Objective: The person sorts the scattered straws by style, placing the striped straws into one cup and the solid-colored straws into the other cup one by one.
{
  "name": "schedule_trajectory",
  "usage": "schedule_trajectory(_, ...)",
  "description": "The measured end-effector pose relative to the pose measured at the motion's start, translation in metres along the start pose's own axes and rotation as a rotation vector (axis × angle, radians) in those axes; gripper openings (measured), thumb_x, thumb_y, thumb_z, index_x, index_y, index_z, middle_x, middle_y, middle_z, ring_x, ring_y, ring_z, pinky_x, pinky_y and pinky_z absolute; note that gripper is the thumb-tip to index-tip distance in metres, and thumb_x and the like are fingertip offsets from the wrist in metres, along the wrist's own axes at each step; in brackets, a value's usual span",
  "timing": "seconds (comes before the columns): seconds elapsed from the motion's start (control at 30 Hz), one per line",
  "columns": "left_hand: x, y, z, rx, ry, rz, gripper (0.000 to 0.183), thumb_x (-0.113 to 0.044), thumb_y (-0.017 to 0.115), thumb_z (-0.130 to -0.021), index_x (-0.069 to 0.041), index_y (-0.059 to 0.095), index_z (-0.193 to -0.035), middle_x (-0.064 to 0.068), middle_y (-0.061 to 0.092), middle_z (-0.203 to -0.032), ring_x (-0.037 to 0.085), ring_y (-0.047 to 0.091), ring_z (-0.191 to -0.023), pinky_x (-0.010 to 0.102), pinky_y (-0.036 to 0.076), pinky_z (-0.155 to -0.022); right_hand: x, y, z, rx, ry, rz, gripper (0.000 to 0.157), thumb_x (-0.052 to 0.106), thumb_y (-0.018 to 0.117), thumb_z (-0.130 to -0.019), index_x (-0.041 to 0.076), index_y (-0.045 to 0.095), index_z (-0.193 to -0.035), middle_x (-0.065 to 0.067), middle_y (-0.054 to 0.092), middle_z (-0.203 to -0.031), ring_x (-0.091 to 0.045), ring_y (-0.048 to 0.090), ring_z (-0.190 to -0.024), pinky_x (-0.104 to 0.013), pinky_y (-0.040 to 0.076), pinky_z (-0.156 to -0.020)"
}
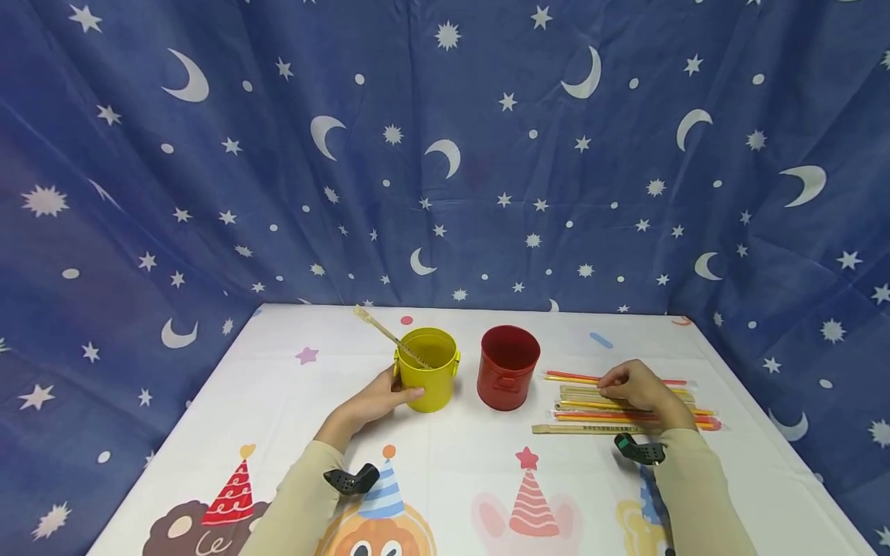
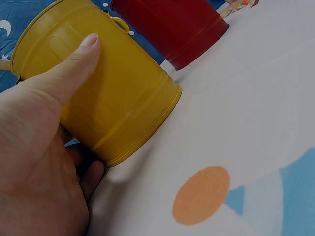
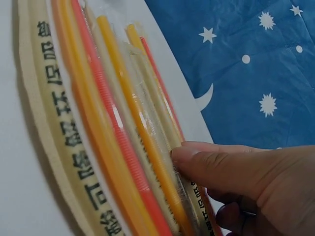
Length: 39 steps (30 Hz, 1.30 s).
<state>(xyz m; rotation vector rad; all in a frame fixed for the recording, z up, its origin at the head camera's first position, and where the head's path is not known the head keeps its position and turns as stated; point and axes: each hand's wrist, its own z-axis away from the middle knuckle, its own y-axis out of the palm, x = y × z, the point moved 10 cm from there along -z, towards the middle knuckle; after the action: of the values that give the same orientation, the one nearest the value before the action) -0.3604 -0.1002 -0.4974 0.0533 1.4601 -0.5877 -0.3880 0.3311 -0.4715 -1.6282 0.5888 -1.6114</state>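
My left hand (image 1: 375, 401) holds a small yellow bucket (image 1: 433, 390), thumb lying along its wall and the other fingers around its far side and base. One paper-wrapped straw (image 1: 381, 327) leans out of this bucket over the left of its rim. At the right, my right hand (image 1: 643, 386) is over a row of wrapped drinking straws (image 3: 106, 93). In the right wrist view, its thumb and forefinger pinch at a paper-wrapped straw (image 3: 201, 206) near the back of the row. Yellow and red straws in clear film lie beside it.
A red bucket (image 1: 506, 380) stands upright between the yellow bucket and the straws. One paper-wrapped straw with dark printing (image 1: 577, 429) lies at the row's near edge. The white tablecloth (image 1: 459, 479) has party-hat drawings; a blue starry curtain (image 1: 480, 224) hangs behind.
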Motion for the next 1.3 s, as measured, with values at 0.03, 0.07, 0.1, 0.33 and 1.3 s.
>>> schedule_trajectory(0.03, 0.000, 0.000, 0.000, 0.002, 0.000, 0.002, 0.089, -0.034, 0.071, -0.095, -0.004, 0.019, -0.161, 0.016, 0.028, -0.167, 0.033, 0.024, -0.156, 0.052, 0.019, -0.129, 0.001, 0.000, 0.000, 0.000, 0.003, 0.000, 0.013, 0.004, 0.075, -0.087, -0.005, 0.076, -0.096, -0.006, 0.066, -0.083, -0.017, 0.048, -0.076, -0.023, 0.039, -0.062)
schedule_trajectory(0.07, -0.001, 0.000, 0.000, 0.003, 0.000, 0.003, 0.089, -0.034, 0.071, -0.095, -0.004, 0.019, -0.161, 0.016, 0.027, -0.167, 0.033, 0.024, -0.156, 0.052, 0.019, -0.129, 0.002, -0.001, 0.001, -0.004, 0.009, 0.003, 0.013, 0.005, 0.075, -0.087, -0.004, 0.076, -0.096, -0.005, 0.065, -0.083, -0.017, 0.048, -0.077, -0.023, 0.039, -0.062)
schedule_trajectory(0.1, -0.002, 0.001, 0.000, 0.004, 0.002, 0.004, 0.089, -0.034, 0.071, -0.095, -0.004, 0.019, -0.161, 0.016, 0.027, -0.167, 0.033, 0.024, -0.156, 0.052, 0.019, -0.129, 0.002, -0.002, 0.001, -0.011, 0.015, 0.001, 0.012, 0.005, 0.075, -0.087, -0.004, 0.077, -0.096, -0.005, 0.064, -0.082, -0.017, 0.048, -0.077, -0.023, 0.039, -0.063)
schedule_trajectory(0.33, -0.003, 0.000, -0.001, -0.007, 0.004, -0.004, 0.090, -0.036, 0.071, -0.094, -0.003, 0.021, -0.160, 0.017, 0.030, -0.166, 0.034, 0.027, -0.155, 0.052, 0.021, -0.128, 0.011, -0.012, 0.000, -0.094, 0.024, -0.036, 0.016, 0.009, 0.072, -0.091, -0.002, 0.076, -0.103, -0.004, 0.047, -0.080, -0.020, 0.042, -0.078, -0.028, 0.033, -0.060)
schedule_trajectory(1.3, 0.001, 0.000, 0.001, 0.000, -0.005, 0.014, 0.090, -0.037, 0.071, -0.094, -0.005, 0.021, -0.160, 0.015, 0.031, -0.166, 0.033, 0.028, -0.154, 0.053, 0.022, -0.128, 0.100, -0.047, 0.019, -0.316, -0.276, -0.433, 0.026, 0.012, 0.069, -0.096, -0.010, 0.069, -0.110, 0.007, 0.044, -0.075, -0.009, 0.038, -0.062, -0.028, 0.033, -0.050)
